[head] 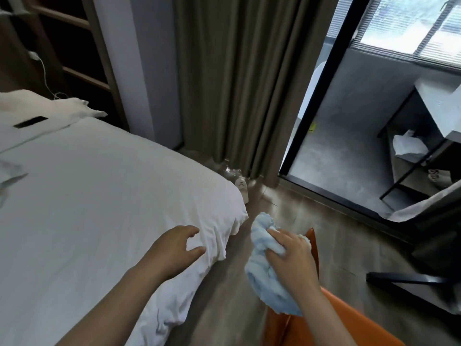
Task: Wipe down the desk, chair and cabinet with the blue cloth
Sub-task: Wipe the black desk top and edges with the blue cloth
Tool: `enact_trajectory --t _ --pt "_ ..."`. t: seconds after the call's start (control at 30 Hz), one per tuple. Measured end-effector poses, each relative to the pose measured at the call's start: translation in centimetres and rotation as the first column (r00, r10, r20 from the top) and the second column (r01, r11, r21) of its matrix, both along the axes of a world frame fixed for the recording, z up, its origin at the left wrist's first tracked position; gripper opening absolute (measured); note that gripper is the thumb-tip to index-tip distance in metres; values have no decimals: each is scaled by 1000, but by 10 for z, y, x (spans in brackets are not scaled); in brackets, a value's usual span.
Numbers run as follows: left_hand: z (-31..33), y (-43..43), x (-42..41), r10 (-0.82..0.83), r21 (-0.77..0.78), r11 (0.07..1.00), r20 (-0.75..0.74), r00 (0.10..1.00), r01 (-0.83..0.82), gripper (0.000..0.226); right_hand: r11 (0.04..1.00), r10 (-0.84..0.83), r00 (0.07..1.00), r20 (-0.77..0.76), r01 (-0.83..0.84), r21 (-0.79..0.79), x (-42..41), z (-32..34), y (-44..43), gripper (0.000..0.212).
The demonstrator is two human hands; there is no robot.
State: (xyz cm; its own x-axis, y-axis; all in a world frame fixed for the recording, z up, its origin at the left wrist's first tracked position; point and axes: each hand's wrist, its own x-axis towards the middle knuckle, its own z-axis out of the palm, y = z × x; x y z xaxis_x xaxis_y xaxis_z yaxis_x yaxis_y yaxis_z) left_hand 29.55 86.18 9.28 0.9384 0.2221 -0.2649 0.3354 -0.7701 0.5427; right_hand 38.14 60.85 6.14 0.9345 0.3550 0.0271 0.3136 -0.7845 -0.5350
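1. Gripping the blue cloth (262,273), our right hand (294,260) has its fingers (277,236) curled tightly round the bunched fabric.
2. The cloth hangs from that hand in 1 crumpled wad, over the wooden floor (224,295) and just beside the orange chair (361,330). The chair's back edge shows behind the knuckles, and we cannot tell whether cloth and chair touch.
3. Our left hand (172,248) is over the corner of the white bed (99,196), its fingers (190,231) spread and relaxed, holding nothing. We cannot tell whether it touches the sheet.
4. Brown curtains (237,83) hang beyond the bed, beside a dark-framed glass door (316,96).
5. 1 white cable (45,73) trails down to the bed at far left.
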Motion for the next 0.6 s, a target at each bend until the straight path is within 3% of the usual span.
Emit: enact_trajectory --t 0.2,0.33,0.6 --pt "10 17 91 -77 9 997 39 996 77 52 993 -101 995 16 100 55 66 9 9 43" --pt "11 18 153 -166 10 986 59 984 166 52 971 -198 970 143 174 166 106 13 11 19" --pt "21 30 286 -338 13 941 119 934 339 48 916 -391 894 220 356 185 182 25 9 17"
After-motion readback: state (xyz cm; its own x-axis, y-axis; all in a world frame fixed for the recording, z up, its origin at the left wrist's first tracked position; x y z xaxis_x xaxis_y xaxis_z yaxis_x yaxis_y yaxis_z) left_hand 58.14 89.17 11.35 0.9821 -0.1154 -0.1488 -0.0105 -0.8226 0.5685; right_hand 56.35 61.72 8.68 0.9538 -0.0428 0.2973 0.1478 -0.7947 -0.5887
